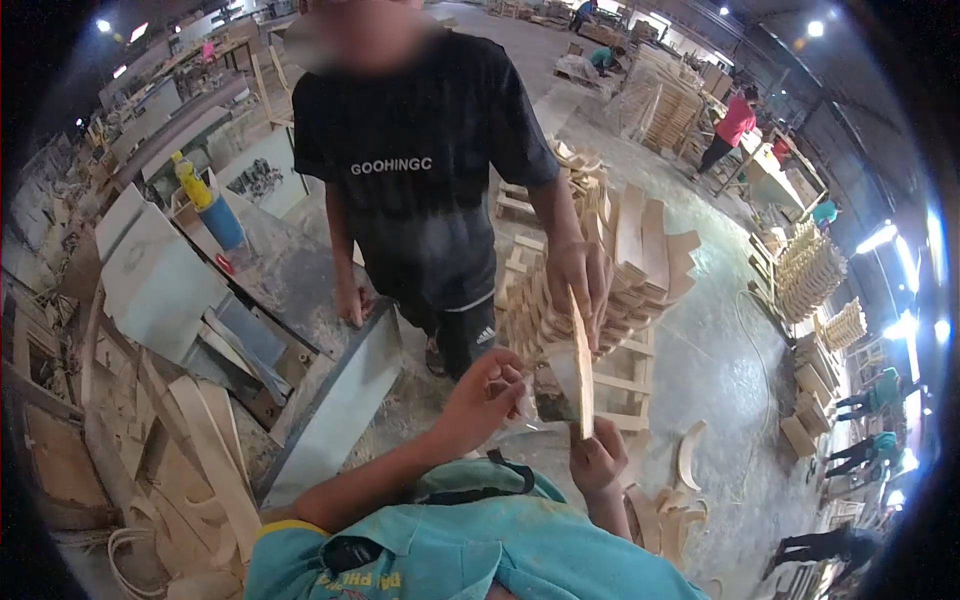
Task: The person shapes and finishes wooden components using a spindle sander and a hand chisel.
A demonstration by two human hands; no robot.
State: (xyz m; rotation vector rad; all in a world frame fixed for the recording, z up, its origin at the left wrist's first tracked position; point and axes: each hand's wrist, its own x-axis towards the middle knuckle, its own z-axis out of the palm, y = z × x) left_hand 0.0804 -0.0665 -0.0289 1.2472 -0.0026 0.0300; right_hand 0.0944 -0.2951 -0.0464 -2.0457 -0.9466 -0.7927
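A thin, flat wooden piece point(581, 365) stands on edge in front of me. My right hand point(597, 462) grips its lower end from below. My left hand point(487, 395) reaches in from the left with curled fingers at the piece's side, next to a dark patch point(552, 396) on it; whether it holds anything is unclear. A co-worker in a black shirt point(420, 150) faces me, and that person's hand point(580, 275) holds the top of the same piece. My teal shirt point(480, 545) fills the bottom of the view.
A stack of curved wooden parts point(630, 270) sits on a pallet behind the piece. A workbench with boards and a blue container point(222, 222) runs along the left. Loose curved parts point(688, 455) lie on the concrete floor. Other workers stand among more stacks at the right.
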